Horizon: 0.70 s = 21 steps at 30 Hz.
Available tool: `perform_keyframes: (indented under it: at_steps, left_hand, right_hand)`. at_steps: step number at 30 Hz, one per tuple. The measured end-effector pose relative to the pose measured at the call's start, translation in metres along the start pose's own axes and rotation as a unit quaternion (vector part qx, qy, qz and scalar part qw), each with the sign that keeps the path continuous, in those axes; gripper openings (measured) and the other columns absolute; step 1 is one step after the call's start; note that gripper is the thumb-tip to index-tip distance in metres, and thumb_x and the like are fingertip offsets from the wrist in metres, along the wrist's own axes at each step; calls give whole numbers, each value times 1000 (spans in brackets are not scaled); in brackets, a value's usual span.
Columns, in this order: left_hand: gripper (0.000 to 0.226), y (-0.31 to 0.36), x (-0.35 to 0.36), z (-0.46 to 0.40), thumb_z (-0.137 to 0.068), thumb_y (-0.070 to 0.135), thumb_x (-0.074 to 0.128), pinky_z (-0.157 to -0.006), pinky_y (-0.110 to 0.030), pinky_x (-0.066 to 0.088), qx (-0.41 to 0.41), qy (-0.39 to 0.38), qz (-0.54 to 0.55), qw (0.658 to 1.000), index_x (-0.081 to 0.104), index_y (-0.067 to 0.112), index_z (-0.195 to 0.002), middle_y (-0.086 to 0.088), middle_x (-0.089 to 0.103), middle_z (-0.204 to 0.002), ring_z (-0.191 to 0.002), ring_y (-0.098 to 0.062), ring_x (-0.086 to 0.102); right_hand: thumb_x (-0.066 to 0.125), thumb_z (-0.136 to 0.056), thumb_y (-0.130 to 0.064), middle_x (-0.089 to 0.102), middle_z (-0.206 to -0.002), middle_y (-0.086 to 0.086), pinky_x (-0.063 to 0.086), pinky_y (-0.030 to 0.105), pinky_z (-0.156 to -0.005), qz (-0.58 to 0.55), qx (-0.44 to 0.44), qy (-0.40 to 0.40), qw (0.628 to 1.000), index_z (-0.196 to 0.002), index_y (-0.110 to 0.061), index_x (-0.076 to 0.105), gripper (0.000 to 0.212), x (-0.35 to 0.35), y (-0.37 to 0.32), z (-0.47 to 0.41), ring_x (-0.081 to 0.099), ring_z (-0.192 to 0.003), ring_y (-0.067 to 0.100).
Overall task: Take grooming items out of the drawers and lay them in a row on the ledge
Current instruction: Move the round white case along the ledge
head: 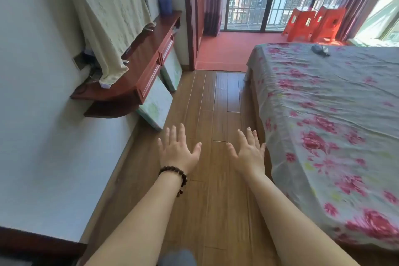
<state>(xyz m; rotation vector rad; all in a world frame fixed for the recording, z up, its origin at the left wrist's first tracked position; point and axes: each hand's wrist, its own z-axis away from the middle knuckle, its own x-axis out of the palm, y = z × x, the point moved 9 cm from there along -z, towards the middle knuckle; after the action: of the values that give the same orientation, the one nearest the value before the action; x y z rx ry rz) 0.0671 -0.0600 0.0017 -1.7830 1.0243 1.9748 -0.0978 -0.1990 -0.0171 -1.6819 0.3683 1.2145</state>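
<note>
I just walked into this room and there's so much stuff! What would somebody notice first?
Probably the two bare hands, left hand with a dark beaded bracelet and right hand, spread open over the brown wooden plank floor, holding nothing. Next, the big bed with its grey sheet of pink flowers on the right. Then the bright orange plastic stools by the barred window at the back, and the reddish wooden wall shelf with drawers on the left.

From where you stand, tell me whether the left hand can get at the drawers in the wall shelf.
Probably not yet. The left hand is open over the floor, well short of the drawers in the wall shelf. Nothing blocks the way; stepping forward should bring them within reach.
</note>
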Motion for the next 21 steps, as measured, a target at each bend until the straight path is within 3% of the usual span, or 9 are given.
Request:
perform_keyframes:
  at_steps: [11,21]
  left_hand:
    - [80,16,45,-90,-91,61,33,-119,-47,2,-24,-21,3,999,3,21,-152,-6,9,-161,-149,-21,0]
    - [79,24,61,-287,-91,62,32,-119,-47,4,-50,-38,-2,998,4,21,-152,-7,9,-161,-149,-24,2]
  right_hand:
    - [37,-97,-49,3,-161,3,-7,44,-118,18,10,-25,999,-150,-25,19,61,28,23,-100,-9,-148,17]
    - [37,-97,-47,2,-161,3,-5,45,-119,28,7,-49,998,-151,-24,19,61,48,-3,-307,-9,-148,17]
